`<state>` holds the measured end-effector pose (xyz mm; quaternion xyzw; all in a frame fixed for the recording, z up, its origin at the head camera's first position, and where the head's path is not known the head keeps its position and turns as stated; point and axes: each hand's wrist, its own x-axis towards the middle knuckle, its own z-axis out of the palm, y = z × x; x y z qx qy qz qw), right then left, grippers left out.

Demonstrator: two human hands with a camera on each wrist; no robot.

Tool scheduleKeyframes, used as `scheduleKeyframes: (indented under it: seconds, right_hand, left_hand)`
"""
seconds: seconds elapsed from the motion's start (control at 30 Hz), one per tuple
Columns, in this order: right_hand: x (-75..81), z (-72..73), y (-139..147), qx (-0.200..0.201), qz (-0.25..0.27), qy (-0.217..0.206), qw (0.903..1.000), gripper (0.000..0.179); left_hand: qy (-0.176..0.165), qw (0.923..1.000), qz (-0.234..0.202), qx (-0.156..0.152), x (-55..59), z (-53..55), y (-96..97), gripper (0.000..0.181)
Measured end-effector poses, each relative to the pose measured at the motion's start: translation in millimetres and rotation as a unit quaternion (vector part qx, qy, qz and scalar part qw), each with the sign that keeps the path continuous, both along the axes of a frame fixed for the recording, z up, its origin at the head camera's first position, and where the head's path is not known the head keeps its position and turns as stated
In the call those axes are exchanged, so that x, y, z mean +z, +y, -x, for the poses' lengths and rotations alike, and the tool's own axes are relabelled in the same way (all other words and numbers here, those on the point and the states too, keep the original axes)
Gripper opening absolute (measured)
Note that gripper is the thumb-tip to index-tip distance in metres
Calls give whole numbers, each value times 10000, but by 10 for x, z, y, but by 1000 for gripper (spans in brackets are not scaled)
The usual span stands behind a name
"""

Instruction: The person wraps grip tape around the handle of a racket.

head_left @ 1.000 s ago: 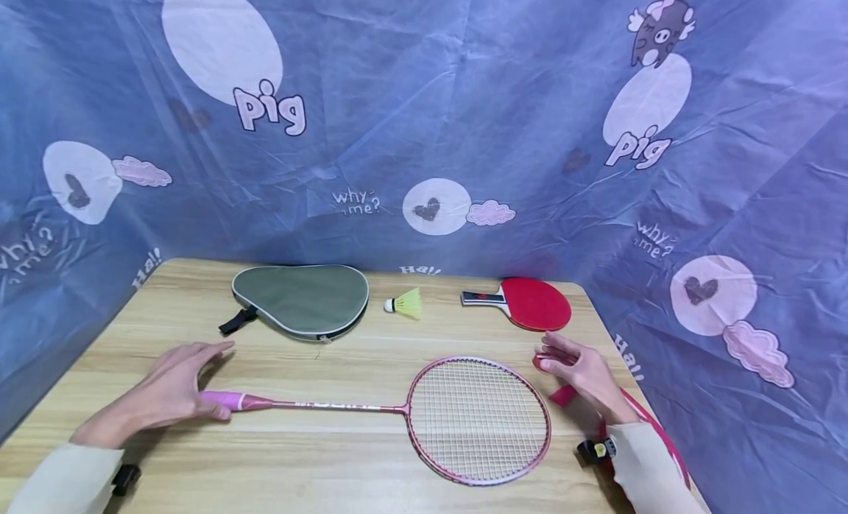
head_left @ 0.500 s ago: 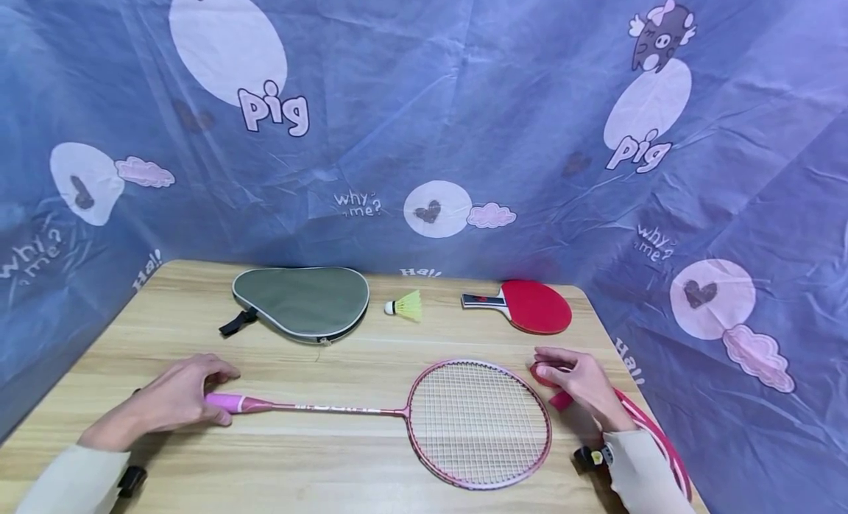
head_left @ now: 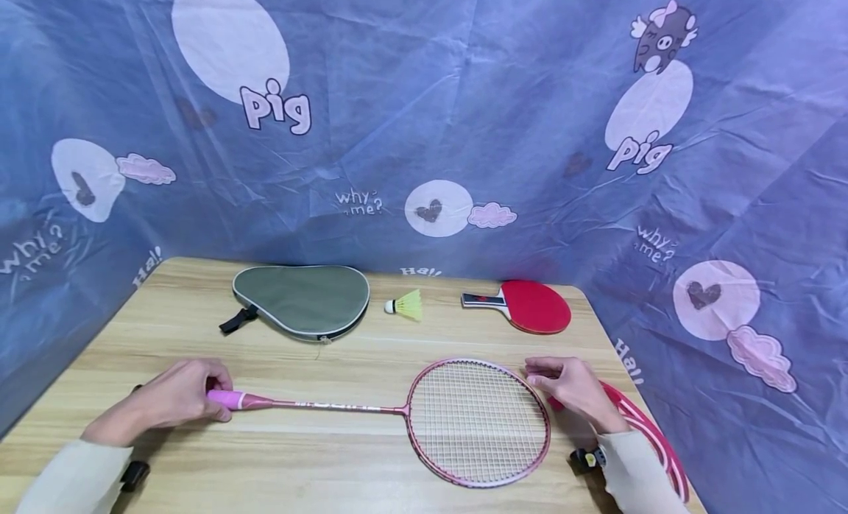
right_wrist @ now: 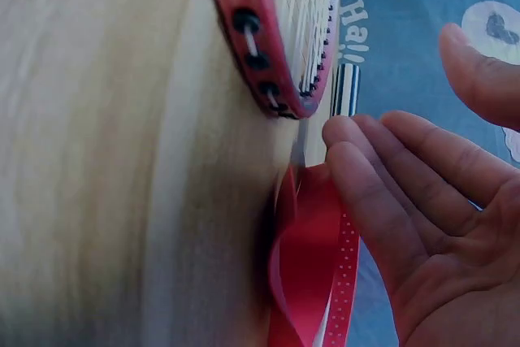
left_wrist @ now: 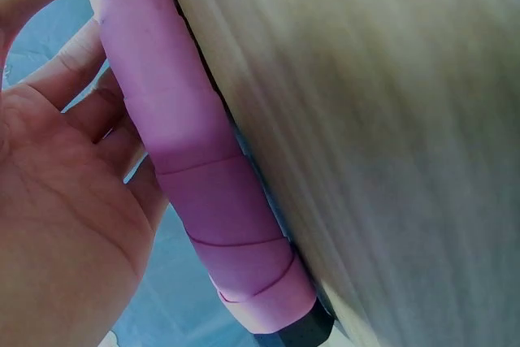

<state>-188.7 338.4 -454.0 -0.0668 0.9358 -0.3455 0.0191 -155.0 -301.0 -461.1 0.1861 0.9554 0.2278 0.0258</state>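
A badminton racket (head_left: 331, 406) lies across the table, its strung head to the right and its pink wrapped handle (left_wrist: 179, 136) to the left. My left hand (head_left: 175, 392) holds that handle, thumb on the near side and fingers on the far side. My right hand (head_left: 576, 389) is at the right edge of the racket head, fingers extended and thumb apart in the right wrist view. Beneath and beside it is a red strap-like band (right_wrist: 309, 249), part of a red curved item with white lines (head_left: 652, 433) along the table's right edge, partly hidden by my forearm.
Along the back of the table (head_left: 311, 462) lie a green paddle case (head_left: 301, 300), a yellow shuttlecock (head_left: 405, 305) and a red table tennis paddle (head_left: 536, 306). A blue printed cloth (head_left: 371, 131) hangs behind and at both sides.
My left fingers have come down and closed round the handle. My right hand has moved left and slightly down, away from the red band to the racket head's edge. The racket lies about where it was.
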Motion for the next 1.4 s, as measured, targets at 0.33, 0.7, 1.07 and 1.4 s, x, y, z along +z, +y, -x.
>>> scheduleKeyframes:
  seconds: [0.33, 0.7, 1.07, 1.4]
  right_hand:
    - [-1, -6, -33, 162, -274, -458, 9984, 40]
    - [-5, -13, 14, -336, 2233, -1413, 9639, 41]
    - [27, 22, 104, -847, 4345, -1293, 8873, 26]
    - [46, 85, 119, -1150, 4451, -963, 8829, 26]
  left_hand:
    - [-34, 9988, 405, 274, 28, -17, 17, 37]
    - [345, 9961, 691, 433, 28, -58, 39, 35]
    - [1040, 9922, 473, 509, 135, 18, 146, 34]
    - [909, 9941, 459, 383, 202, 37, 228, 34]
